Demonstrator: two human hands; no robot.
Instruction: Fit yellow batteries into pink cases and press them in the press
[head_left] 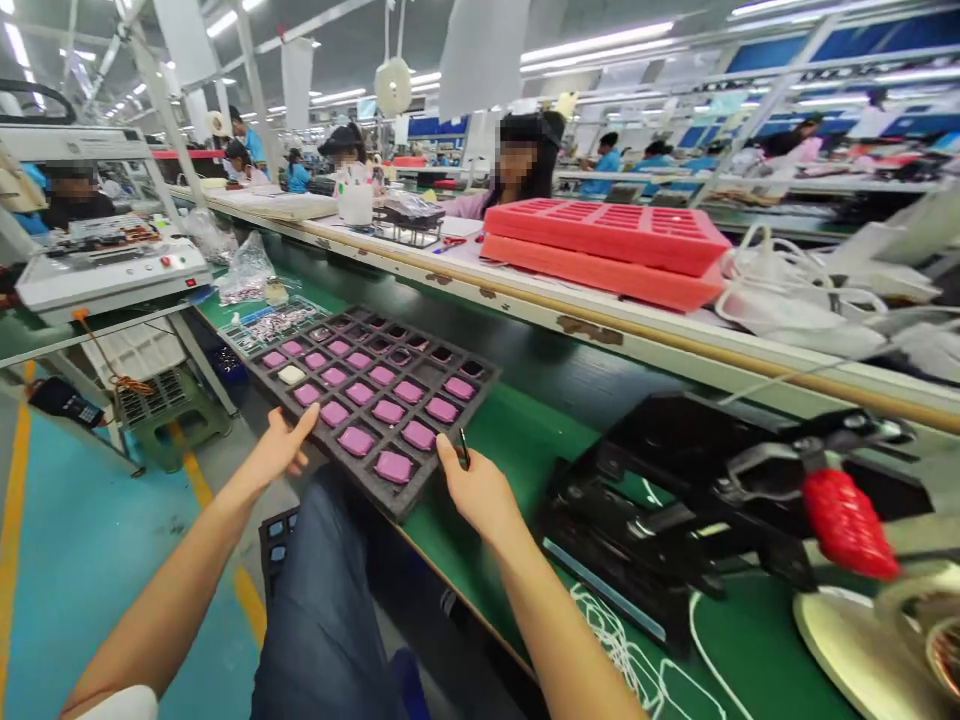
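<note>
A black foam tray (pixel 397 498) lies tilted over the bench's near edge, its pockets filled with pink rounded-square pieces (pixel 356 441), several dark pieces (pixel 399 355) at the far side and one cream piece (pixel 291 375). My left hand (pixel 283 445) grips the tray's near left edge, thumb on top and fingers partly hidden below. On the right edge, my right hand (pixel 480 490) is closed with its thumb on the rim; the other fingers are mostly hidden. A thin black stick-like tool (pixel 465 449) pokes up beside that thumb.
Right of the tray stands a black clamp fixture (pixel 637 500) with a red-wrapped handle (pixel 847 522), white cable (pixel 619 640) near it. Red foam trays (pixel 600 265) are stacked on the raised shelf. Small parts (pixel 274 325) lie beyond the tray. A co-worker (pixel 525 160) sits opposite.
</note>
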